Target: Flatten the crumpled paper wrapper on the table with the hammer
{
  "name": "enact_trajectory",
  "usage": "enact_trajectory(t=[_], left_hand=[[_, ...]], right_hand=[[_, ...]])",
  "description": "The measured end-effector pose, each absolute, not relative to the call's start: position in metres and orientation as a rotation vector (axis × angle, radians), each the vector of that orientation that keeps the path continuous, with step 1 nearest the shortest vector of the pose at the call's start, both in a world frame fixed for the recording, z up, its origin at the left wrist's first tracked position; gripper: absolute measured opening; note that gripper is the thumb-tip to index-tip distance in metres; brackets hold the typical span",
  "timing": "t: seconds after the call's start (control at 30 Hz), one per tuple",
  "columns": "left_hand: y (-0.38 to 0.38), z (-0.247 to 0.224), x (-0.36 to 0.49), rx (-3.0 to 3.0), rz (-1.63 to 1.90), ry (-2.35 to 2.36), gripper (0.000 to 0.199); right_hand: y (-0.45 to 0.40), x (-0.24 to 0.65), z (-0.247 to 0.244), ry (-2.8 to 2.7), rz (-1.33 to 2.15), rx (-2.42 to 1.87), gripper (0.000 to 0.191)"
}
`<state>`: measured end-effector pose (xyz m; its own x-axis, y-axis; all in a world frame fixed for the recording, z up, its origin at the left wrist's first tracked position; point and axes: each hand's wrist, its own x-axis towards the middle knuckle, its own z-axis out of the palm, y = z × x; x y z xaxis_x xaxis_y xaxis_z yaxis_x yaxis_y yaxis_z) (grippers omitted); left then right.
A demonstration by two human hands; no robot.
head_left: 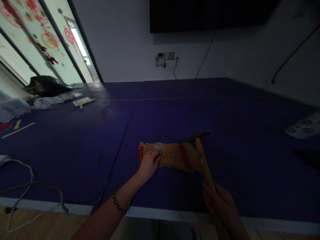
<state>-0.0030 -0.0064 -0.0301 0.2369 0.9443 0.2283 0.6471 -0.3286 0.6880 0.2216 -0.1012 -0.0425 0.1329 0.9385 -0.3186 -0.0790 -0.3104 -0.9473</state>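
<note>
A long clear packet of small tan grains (175,155), with red labels, lies flat on the dark blue table (175,113) near its front edge. My left hand (148,164) rests on the packet's left end, fingers pressing on it. My right hand (220,200) grips the near end of a thin wooden stick (204,163), which slants up and away so that its far tip lies against the packet's right end. A beaded bracelet (117,203) circles my left wrist.
A dark bag (45,85), papers (53,100) and a small flat packet (83,101) lie at the table's far left. Loose sticks (18,130) lie at the left edge. A grey cable (32,186) loops over the front-left corner. A white printed sheet (303,128) sits far right.
</note>
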Motion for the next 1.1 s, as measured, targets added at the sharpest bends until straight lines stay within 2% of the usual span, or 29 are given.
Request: enact_trajectory(t=[0.93, 1.1], left_hand=[[-0.007, -0.029, -0.004, 2.095, 0.863, 1.581, 0.011], [-0.006, -0.029, -0.004, 2.068, 0.878, 1.542, 0.012]], right_hand=[[-0.101, 0.223, -0.043, -0.918, 1.358, -1.440, 0.037], [-0.114, 0.221, -0.025, -0.941, 1.313, -1.465, 0.034]])
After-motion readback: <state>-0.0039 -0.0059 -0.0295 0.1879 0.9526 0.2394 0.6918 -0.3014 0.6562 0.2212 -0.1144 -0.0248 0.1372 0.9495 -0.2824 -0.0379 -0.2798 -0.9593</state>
